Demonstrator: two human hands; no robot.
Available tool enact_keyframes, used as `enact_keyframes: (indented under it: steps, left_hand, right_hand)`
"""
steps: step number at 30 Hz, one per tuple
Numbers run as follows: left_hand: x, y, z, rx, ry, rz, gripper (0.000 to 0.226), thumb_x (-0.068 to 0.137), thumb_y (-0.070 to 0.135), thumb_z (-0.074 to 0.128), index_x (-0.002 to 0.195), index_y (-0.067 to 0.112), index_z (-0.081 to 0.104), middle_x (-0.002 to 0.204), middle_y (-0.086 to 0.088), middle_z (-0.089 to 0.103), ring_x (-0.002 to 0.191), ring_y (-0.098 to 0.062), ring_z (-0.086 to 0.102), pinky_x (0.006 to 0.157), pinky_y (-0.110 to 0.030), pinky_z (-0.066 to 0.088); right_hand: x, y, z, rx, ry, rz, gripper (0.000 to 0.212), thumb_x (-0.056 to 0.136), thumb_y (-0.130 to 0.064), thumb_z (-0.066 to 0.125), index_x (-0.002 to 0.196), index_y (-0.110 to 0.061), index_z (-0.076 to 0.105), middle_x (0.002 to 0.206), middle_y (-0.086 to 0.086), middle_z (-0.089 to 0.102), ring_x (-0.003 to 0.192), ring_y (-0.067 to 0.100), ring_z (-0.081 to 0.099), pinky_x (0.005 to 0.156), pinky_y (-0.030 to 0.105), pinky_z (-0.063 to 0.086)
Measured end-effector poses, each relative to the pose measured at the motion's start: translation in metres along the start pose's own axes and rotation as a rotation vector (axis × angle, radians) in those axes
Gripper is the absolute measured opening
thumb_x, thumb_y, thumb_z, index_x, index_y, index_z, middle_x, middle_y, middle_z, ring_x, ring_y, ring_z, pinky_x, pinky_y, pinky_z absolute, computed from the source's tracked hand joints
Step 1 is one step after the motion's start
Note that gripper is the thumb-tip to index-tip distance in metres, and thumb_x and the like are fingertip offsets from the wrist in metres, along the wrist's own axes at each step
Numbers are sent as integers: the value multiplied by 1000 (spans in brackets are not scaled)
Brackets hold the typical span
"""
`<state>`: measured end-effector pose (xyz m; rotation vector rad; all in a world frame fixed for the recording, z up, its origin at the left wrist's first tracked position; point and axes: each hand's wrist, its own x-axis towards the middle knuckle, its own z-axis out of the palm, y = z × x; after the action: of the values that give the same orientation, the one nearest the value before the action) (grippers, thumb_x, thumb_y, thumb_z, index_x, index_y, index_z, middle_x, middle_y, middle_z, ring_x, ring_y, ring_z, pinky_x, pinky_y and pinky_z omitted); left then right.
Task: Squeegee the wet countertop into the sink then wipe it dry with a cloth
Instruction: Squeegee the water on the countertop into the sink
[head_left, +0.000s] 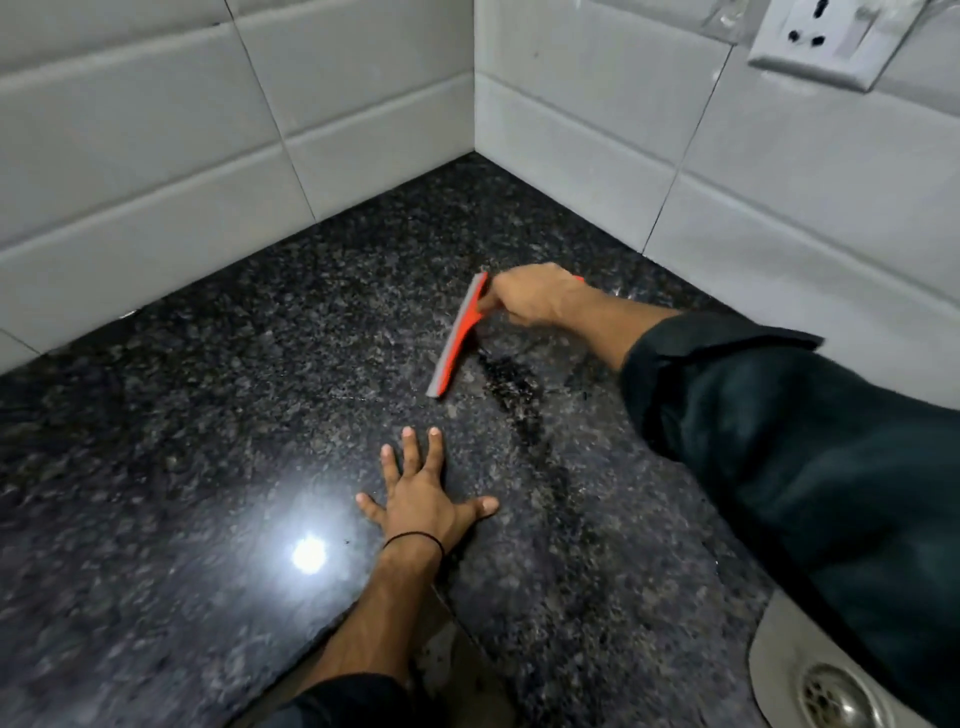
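My right hand (535, 296) is clenched round the handle of the light, stiff squeegee (457, 338), its soft blade on the wet counter (208, 415) near the corner, best gripped there, while my left hand (421, 499) lies spread flat.

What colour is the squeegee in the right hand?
Orange-red body with a grey blade edge, on the squeegee; seen in the head view.

The countertop (208, 415) lay open along its left and front edges. Tiled walls (156, 156) closed its back corner. Near its middle, a flat left hand (423, 506) and the squeegee (460, 335) blocked passage.
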<state>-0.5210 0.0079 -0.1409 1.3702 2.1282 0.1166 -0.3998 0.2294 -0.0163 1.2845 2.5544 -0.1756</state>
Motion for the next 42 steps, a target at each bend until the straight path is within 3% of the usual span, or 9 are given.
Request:
enact_keyframes:
  steps: [9,15,18,21,23,28,32,36,42]
  left_hand:
    - [-12,9,-12,49,-59,-9,119,67,75,67,156,37,-4,163,5,-19,151,-28,-15,112,-72,3]
    - [-13,68,-5,138,-9,126,93,88,47,64,157,29,4,165,1,-13,151,-29,-5,117,-63,10]
    - [-13,108,11,135,-105,251,94,88,55,61,157,29,3,165,2,-11,152,-29,-5,118,-61,10]
    - [-15,135,31,209,-175,299,104,82,65,62,156,31,-3,164,4,-17,151,-27,-11,118,-62,7]
    - [-12,144,39,259,-197,281,108,80,67,62,156,32,-6,163,6,-19,151,-26,-13,116,-65,6]
    - [3,143,38,222,-254,249,117,74,68,68,154,37,-11,161,12,-24,150,-23,-18,112,-72,5]
    - [10,146,40,225,-267,228,119,71,68,70,153,42,-13,160,15,-26,150,-22,-19,110,-74,6]
    - [14,149,42,235,-277,212,120,70,67,73,151,46,-13,159,17,-26,150,-21,-19,110,-75,7]
    - [21,143,48,187,-236,237,120,69,65,74,150,49,-14,158,20,-25,149,-19,-23,108,-77,3]
  right_hand:
    - [-174,117,51,-74,-111,272,47,79,-49,46,122,-40,63,121,2,68,108,27,66,91,40,54]
    - [-284,156,83,-55,-158,438,36,88,-51,50,119,-37,64,117,-4,70,105,23,67,83,24,50]
    - [-322,160,79,4,-197,504,32,82,-54,58,114,-50,62,107,-12,73,98,17,70,82,32,56]
    - [-332,163,72,66,-158,561,34,80,-46,62,113,-41,66,104,-5,74,96,20,70,81,34,57]
    - [-324,161,60,72,-99,570,35,83,-29,60,118,-32,67,114,2,71,103,26,67,86,36,55]
    - [-255,163,30,166,0,444,58,81,-8,53,130,-39,59,124,1,67,111,28,62,91,38,53]
    - [-172,162,21,146,97,378,40,93,-16,52,130,-27,59,124,9,62,116,32,57,89,37,48]
    - [-86,159,22,22,137,221,51,96,-17,45,141,-40,48,136,10,48,124,35,48,97,43,44]
    - [11,149,25,-142,183,129,55,98,-9,41,146,-36,43,146,7,38,131,35,38,103,47,37]
